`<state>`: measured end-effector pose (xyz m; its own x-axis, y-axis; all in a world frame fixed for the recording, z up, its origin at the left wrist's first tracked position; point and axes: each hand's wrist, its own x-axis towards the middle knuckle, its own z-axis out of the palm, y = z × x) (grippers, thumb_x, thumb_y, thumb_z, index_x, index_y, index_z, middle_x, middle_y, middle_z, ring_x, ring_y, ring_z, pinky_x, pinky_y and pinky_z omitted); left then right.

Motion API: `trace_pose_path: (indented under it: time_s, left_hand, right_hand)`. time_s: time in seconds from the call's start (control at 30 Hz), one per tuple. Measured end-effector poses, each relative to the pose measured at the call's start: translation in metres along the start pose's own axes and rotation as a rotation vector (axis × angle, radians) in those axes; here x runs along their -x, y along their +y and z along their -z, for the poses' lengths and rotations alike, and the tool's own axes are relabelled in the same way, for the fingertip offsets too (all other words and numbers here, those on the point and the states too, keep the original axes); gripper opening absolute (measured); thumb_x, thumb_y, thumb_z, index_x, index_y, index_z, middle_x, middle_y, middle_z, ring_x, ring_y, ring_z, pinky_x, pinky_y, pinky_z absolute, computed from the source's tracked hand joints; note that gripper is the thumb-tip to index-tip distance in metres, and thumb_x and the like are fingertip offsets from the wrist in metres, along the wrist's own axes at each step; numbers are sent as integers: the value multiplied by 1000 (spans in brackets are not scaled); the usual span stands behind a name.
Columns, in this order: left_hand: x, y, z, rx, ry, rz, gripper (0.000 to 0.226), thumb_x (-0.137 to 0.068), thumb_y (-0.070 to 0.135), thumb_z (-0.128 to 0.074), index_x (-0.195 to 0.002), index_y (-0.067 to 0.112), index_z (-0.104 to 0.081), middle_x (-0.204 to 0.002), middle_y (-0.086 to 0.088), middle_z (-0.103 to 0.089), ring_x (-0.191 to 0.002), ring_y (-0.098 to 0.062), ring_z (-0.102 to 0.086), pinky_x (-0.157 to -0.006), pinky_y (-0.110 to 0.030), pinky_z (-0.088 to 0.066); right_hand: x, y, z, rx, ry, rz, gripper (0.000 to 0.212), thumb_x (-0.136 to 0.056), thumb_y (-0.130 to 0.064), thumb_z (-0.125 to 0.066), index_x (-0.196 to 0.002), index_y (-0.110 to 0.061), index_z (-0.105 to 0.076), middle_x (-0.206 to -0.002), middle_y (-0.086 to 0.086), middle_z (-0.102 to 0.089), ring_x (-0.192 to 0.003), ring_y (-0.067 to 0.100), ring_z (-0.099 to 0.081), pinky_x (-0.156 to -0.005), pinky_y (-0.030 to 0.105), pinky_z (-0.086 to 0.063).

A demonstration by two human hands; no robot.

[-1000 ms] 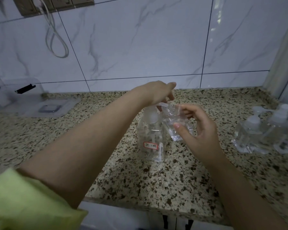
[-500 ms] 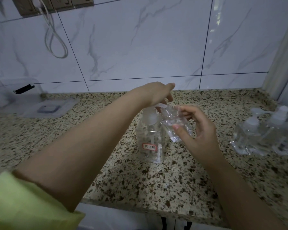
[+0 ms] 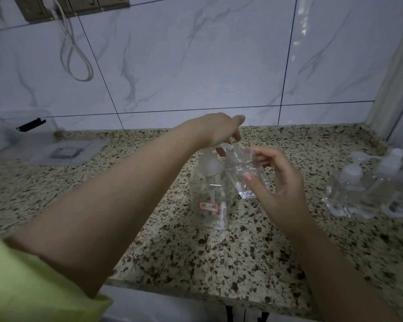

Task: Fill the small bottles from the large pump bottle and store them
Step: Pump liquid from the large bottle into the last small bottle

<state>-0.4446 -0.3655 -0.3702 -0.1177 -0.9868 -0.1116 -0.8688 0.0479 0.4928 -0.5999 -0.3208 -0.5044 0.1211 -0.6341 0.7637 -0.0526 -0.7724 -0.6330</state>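
A large clear pump bottle (image 3: 211, 201) with a red-edged label stands on the speckled counter (image 3: 172, 247). My left hand (image 3: 215, 131) rests on top of its pump head, fingers curved down over the spout. My right hand (image 3: 275, 177) holds a small clear bottle (image 3: 243, 168), tilted, its open threaded neck right under the spout. A little clear liquid lies in the small bottle's lower end.
Several small clear pump bottles (image 3: 370, 187) stand grouped at the counter's right side. A clear plastic box (image 3: 16, 133) and its flat lid (image 3: 65, 151) lie at the back left. The counter's front edge runs just below the big bottle. A cable hangs on the tiled wall.
Both hands and the bottles stay almost in place. The small bottle keeps its neck at the spout while my left hand stays on the pump head.
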Motion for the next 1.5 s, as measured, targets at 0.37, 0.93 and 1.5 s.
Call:
trace_pose_path:
  time_s: [0.37, 0.93, 1.5]
  left_hand:
    - [1, -3, -5, 16, 19, -2, 62, -106, 49, -18, -114, 19, -72, -114, -4, -70, -109, -22, -61, -91, -36, -44]
    - [-1, -3, -6, -70, 3, 20, 66, -106, 51, -15, -113, 20, -73, -123, -6, -66, -110, -22, -62, -88, -34, -37]
    - [4, 0, -8, -100, 29, 42, 61, -106, 50, -21, -113, 18, -73, -125, -8, -66, -113, -24, -59, -94, -34, -40]
  right_hand:
    - [0, 1, 0, 14, -22, 0, 38, -87, -28, -69, -122, -17, -59, -109, -22, -62, -107, 9, -61, -96, 26, -49]
    - [0, 0, 0, 17, -22, 5, 37, -87, -29, -69, -122, -18, -59, -110, -21, -63, -106, 9, -62, -96, 26, -50]
    - [0, 1, 0, 25, -25, -5, 39, -88, -30, -69, -124, -19, -59, -111, -11, -64, -107, 15, -62, -96, 38, -53]
